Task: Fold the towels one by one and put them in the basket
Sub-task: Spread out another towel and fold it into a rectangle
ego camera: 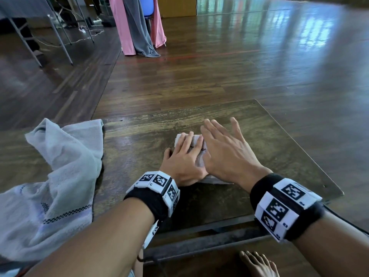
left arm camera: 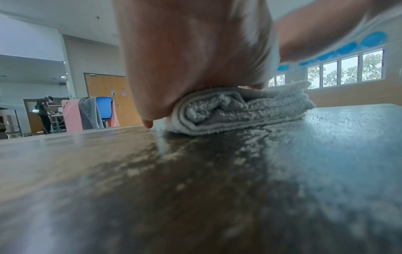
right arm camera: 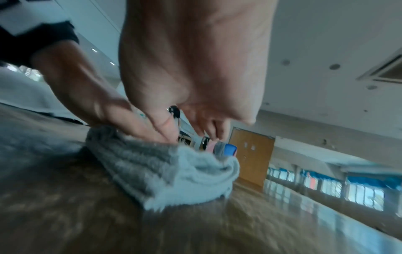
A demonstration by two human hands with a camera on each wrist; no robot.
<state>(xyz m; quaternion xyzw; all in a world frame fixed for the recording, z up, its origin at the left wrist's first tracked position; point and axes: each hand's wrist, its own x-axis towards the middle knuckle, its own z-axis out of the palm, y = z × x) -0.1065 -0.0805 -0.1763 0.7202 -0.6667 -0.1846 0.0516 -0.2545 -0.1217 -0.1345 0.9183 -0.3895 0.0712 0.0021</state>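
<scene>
Folded towel (ego camera: 196,148) sits mid counter (ego camera: 269,140), left hand (ego camera: 182,162) flat on it w/ fingers straight, pressing. Right hand (ego camera: 223,148) open, fingers spread, over towel's right side. Basket not in view. Risk: thick layers may spring open when the hands lift, or the bundle unfolds in transfer. Unfolded towel (ego camera: 60,176) waits at left
</scene>
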